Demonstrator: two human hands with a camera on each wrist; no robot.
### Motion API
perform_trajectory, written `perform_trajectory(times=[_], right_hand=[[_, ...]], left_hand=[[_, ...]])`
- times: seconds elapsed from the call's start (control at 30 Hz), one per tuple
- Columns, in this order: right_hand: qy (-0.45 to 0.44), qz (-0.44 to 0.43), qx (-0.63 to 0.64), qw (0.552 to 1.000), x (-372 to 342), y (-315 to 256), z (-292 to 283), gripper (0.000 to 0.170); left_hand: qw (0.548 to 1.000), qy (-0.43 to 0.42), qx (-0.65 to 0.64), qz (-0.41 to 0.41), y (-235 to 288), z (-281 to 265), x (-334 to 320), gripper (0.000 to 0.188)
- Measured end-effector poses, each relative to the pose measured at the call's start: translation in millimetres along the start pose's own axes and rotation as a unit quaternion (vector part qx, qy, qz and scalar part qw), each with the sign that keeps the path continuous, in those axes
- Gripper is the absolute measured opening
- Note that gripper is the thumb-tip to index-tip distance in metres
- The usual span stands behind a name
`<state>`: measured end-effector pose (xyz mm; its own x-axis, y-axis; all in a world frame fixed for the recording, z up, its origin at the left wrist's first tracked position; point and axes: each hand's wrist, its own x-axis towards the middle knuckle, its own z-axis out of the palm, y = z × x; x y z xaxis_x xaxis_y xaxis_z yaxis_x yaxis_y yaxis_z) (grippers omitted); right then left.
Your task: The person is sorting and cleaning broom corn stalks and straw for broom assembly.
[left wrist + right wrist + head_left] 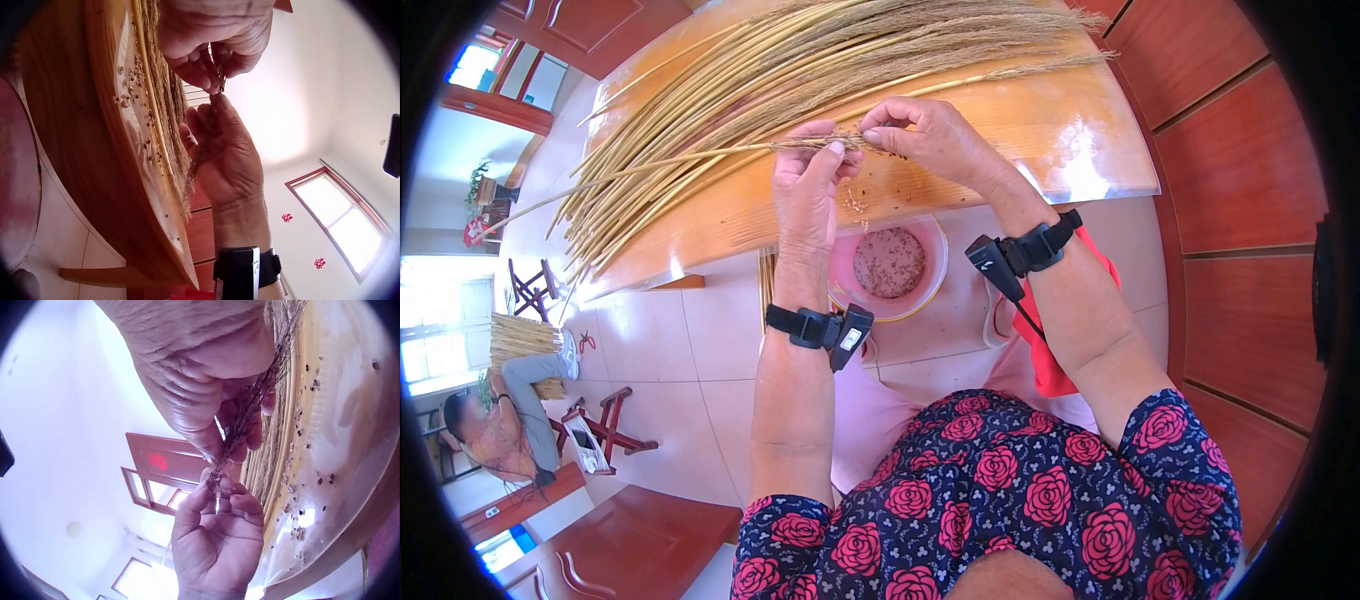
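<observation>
One dry broomcorn stalk lies across my hands, its long stem running out to the left over the table. My left hand, palm turned up, pinches it just below the seed head between thumb and fingers. Right beside it, my right hand pinches the thin branches of the seed head with thumb and forefinger. In the right wrist view the brushy end passes along the right palm and fingers. Both sets of fingertips nearly meet at the same spot. Loose seeds lie on the table below.
A large pile of similar stalks covers the far side of the wooden table. Under its near edge stands a pink bucket with seeds inside. Another person sits at the far left near a folding stool.
</observation>
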<state>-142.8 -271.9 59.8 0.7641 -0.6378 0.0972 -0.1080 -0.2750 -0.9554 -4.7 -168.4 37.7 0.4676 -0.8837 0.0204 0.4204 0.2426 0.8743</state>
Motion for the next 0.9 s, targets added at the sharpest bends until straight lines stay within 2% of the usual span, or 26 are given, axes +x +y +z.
perform_trajectory(times=[0.17,0.37,0.57,0.67,0.77,0.9], right_hand=[[-0.033,0.012,0.055,0.998,1.8,3.5,-3.1,0.017],[-0.019,-0.004,-0.013,1.0,1.5,3.1,-3.3,0.018],[0.048,-0.126,-0.089,0.987,1.3,3.3,1.0,0.016],[0.053,-0.194,-0.207,0.958,3.3,2.3,3.1,0.012],[0.09,-0.252,-0.22,0.938,7.5,8.5,5.9,0.012],[0.094,-0.243,-0.224,0.939,6.1,7.7,5.0,0.01]], left_hand=[[1.0,-0.003,0.02,0.005,-0.8,-0.3,-0.9,0.024],[0.998,0.023,0.055,0.003,-1.0,0.1,-0.8,0.019],[0.995,0.041,0.088,0.008,-0.9,0.6,-0.7,0.017],[0.992,0.039,0.12,0.019,-1.7,2.9,-1.3,0.016],[0.991,0.04,0.128,0.024,-2.7,3.8,-1.6,0.016],[0.991,0.029,0.129,0.025,-3.5,3.5,-1.5,0.017]])
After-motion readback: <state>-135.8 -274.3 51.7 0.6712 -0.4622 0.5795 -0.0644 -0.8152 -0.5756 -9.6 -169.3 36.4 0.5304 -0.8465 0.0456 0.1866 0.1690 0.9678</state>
